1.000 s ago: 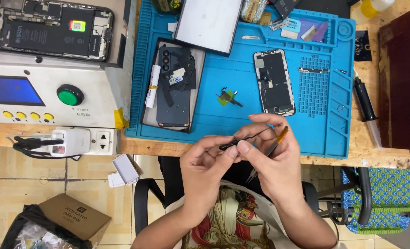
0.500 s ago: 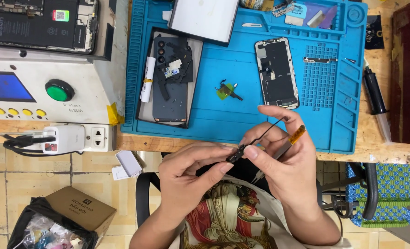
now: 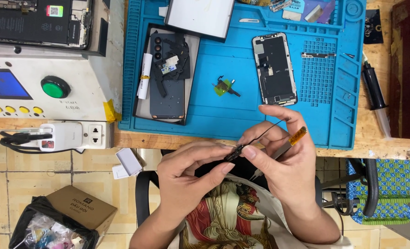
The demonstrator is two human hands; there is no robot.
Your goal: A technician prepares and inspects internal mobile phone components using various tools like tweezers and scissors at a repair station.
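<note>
Wooden bench and blue repair mat (image 3: 205, 117) are lying ahead of you, an opened phone frame (image 3: 275, 69) resting on the mat. Your left hand (image 3: 188, 177) is pinching one end of a thin black flex cable (image 3: 255, 137) below the mat's near edge; your right hand (image 3: 285, 159) is pinching it too while gripping tweezers (image 3: 278, 151). You seem to be handling the part; steadiness matters next.

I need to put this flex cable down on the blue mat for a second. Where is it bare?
Barest: the blue mat along its front edge, below the small green-tabbed part, between the dark phone back and the phone frame. Bare mat also lies above that part, under the white panel. The top-right tray holds scattered tools. Both hands pinch the flex cable.
</note>
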